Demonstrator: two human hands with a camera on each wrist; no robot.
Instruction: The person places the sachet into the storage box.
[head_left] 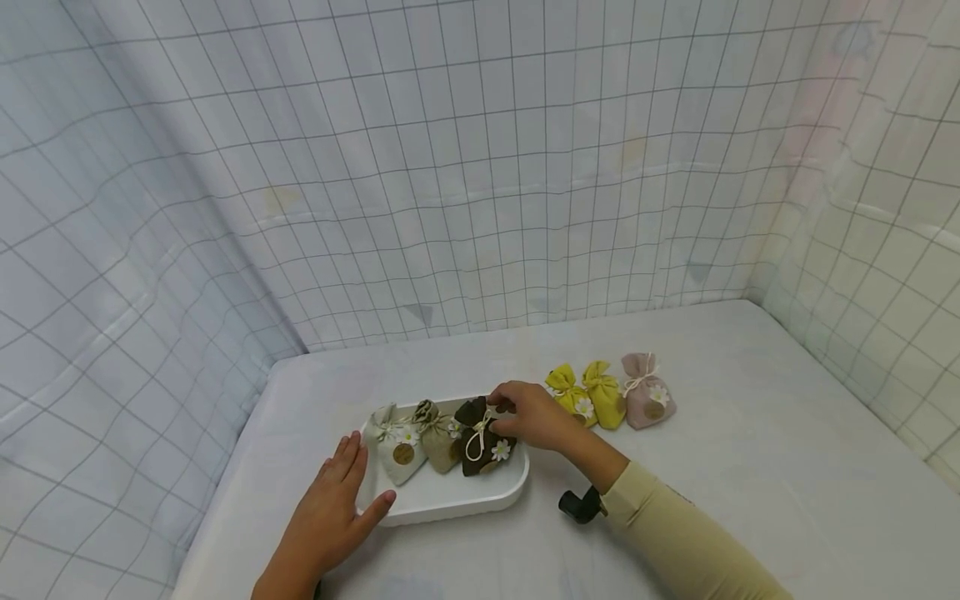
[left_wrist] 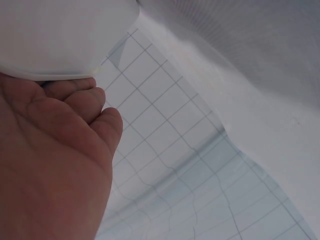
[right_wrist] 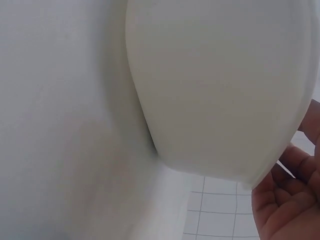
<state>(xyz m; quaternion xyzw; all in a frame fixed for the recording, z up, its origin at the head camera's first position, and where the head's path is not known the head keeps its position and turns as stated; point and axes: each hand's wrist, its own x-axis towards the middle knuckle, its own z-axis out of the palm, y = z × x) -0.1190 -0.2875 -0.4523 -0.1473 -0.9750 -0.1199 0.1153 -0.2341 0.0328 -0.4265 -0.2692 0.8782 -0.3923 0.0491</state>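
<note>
At near left, the left hand (head_left: 331, 508) is rested, straight-fingered, against the white tray (head_left: 450, 508). Inside, the dark brown pouch (head_left: 470, 461) is pinched by the right hand (head_left: 534, 414); by dragging, the khaki pouch (head_left: 439, 447) could be displaced. Beyond, yellow pouches (head_left: 606, 402) could be knocked by the wrist (head_left: 588, 454).

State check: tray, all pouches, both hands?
White tray: upright, three pouches inside.
Pale pouch: tied, in tray.
Beige pouch: tied, in tray.
Dark brown pouch: tied, in tray.
Left yellow pouch: neck gathered, partly hidden, outside tray.
Right yellow pouch: neck gathered, outside tray.
Pink pouch: tied, outside tray.
Left hand: fingers extended, touching tray.
Right hand: holding dark brown pouch.
</note>
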